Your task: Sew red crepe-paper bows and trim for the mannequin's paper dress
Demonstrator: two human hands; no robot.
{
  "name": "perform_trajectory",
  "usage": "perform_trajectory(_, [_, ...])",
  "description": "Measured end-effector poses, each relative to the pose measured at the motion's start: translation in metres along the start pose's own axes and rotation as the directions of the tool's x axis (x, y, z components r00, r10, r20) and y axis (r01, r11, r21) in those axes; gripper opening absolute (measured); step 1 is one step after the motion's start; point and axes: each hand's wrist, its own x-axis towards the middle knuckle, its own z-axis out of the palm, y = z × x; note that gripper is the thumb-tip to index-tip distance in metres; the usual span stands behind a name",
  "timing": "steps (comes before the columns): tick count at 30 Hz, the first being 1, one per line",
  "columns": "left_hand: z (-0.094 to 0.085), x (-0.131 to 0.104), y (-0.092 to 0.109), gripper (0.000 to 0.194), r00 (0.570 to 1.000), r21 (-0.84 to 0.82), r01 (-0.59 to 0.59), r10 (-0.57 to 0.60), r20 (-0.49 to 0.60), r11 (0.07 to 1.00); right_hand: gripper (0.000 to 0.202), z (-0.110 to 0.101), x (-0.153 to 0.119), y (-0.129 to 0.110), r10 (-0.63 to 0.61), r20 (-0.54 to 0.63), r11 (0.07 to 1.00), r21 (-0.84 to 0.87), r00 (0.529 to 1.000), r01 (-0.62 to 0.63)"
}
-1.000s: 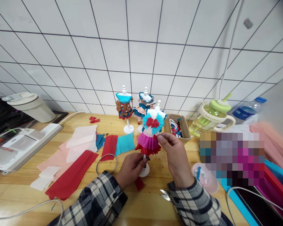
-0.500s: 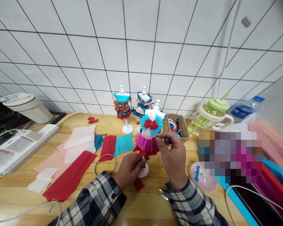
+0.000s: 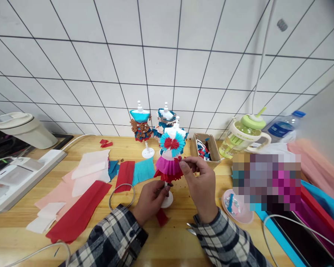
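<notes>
A miniature dress form (image 3: 174, 129) stands in front of me, wearing a turquoise ruffled bodice with a red bow and a magenta skirt (image 3: 168, 165) over a red ruffle. My left hand (image 3: 151, 200) is closed round its thin white pole, just above the round base (image 3: 167, 200). At the right edge of the skirt's waist, my right hand (image 3: 200, 185) has thumb and forefinger pinched together. A small red bit shows by those fingertips; what they hold is too small to make out. Scissor blades (image 3: 191, 229) poke out by my right sleeve.
Two more dressed forms, one with brown bows (image 3: 140, 128), stand behind. Red crepe paper (image 3: 78, 213) and pink sheets lie left, near a power strip (image 3: 33, 181). Rightward are a cardboard box (image 3: 215, 155) of scraps, a pink dish (image 3: 246, 215) and a green-lidded bottle (image 3: 250, 124).
The whole view has shifted slightly, so things appear a little further left. My right fingertips have come slightly away from the skirt's side; my left hand keeps its grip on the pole.
</notes>
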Motion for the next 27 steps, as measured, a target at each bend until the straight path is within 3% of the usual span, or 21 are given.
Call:
perform_trajectory(6, [-0.002, 0.000, 0.001, 0.033, 0.998, 0.085, -0.052, 0.050, 0.025, 0.995, 0.017, 0.001, 0.001, 0.000, 0.018, 0.027, 1.000, -0.021, 0.999, -0.018])
perform_trajectory(13, [0.001, 0.002, 0.000, 0.033, 1.000, 0.108, 0.011, -0.012, 0.015, 0.994, 0.027, 0.000, 0.001, -0.002, 0.048, 0.023, 0.998, 0.033, 0.999, -0.049])
perform_trajectory(17, [0.003, 0.006, -0.009, 0.028, 0.998, 0.152, 0.062, -0.060, -0.019, 0.986, 0.025, -0.013, 0.000, -0.015, 0.012, -0.035, 0.994, 0.113, 0.999, -0.008])
perform_trajectory(20, [0.004, 0.010, -0.017, 0.021, 0.999, 0.219, 0.053, -0.052, -0.010, 0.974, 0.020, -0.033, -0.018, -0.020, -0.026, -0.057, 0.998, 0.053, 0.998, 0.029])
perform_trajectory(23, [0.005, 0.012, -0.021, 0.018, 0.997, 0.319, 0.075, -0.079, 0.002, 0.945, 0.012, -0.056, -0.054, -0.001, -0.102, -0.002, 0.985, -0.143, 0.995, 0.101])
perform_trajectory(27, [0.006, 0.015, -0.023, 0.018, 0.992, 0.369, 0.117, -0.127, 0.001, 0.922, 0.004, -0.086, -0.097, 0.047, -0.202, 0.124, 0.903, -0.361, 0.971, 0.234])
